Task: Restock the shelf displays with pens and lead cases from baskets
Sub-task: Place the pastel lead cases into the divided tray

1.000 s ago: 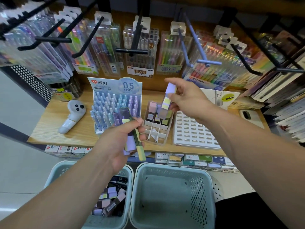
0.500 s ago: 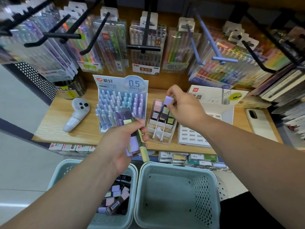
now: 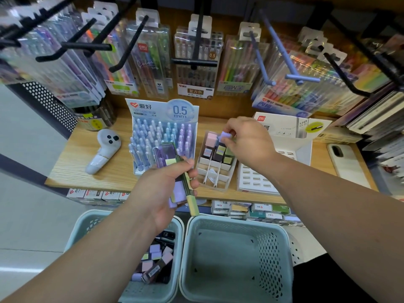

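Wooden shelf (image 3: 72, 162) beneath hung pen packs (image 3: 196, 62) | head view: right hand (image 3: 244, 141) pinches lilac-capped lead case (image 3: 225, 136) by its cap, over clear display tray (image 3: 216, 171) | left hand (image 3: 161, 189) grips spare lead cases (image 3: 172, 162), fanned | more lie in left basket (image 3: 87, 221) | judged light, rigid, slick plastic; best taken by the long flat sides.

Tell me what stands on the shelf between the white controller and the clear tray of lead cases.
The blue pen display box stands there, full of pens, as the head view shows.
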Tool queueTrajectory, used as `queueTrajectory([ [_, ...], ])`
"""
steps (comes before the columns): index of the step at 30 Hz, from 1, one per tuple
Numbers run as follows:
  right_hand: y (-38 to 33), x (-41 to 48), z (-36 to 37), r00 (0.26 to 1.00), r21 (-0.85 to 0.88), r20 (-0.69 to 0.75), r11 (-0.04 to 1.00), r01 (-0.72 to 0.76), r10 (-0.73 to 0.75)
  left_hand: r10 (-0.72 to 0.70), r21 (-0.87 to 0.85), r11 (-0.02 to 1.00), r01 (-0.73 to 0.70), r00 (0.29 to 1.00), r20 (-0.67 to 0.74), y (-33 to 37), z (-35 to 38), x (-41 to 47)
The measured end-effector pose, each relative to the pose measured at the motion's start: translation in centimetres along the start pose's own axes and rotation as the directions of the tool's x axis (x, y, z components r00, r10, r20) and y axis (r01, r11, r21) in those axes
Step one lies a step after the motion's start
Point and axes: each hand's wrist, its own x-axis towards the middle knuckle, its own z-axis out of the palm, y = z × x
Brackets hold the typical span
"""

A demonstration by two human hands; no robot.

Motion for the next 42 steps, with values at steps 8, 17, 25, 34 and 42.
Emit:
queueTrajectory([
  [8, -0.4, -0.7, -0.3, 1.000, -0.017, -0.016, 1.000, -0.004, 0.004, 0.008, 0.017, 1.000, -0.008, 1.000, -0.003, -0.1, 0.0, 0.0],
  [17, -0.1, -0.7, 0.6, 0.998, -0.064, -0.031, 0.997, 0.047, -0.049, -0.005, 0.019, 1.000, 0.005, 1.000, -0.001, -0.2, 0.1, 0.0],
  [25, -5.6, -2.5, -4.7, 0.870, 0.700, 0.477, 0.653, -0.290, -0.125, 0.007, 0.036, 0.999, -0.012, 0.989, 0.145, -0.1, 1.1, -0.5],
  [34, -4.6, -3.2, -6.6, 0.745, 0.653, 0.656, 0.585, -0.481, -0.120, 0.051, 0.174, 0.980, -0.101, 0.962, 0.269, -0.5, 1.1, -0.9],
  [42, -3.7, -2.5, -7.0, 0.840, 0.776, 0.540, 0.353, -0.523, 0.057, 0.040, 0.058, 0.997, -0.055, 0.969, 0.244, 0.0, 1.3, -0.6],
])
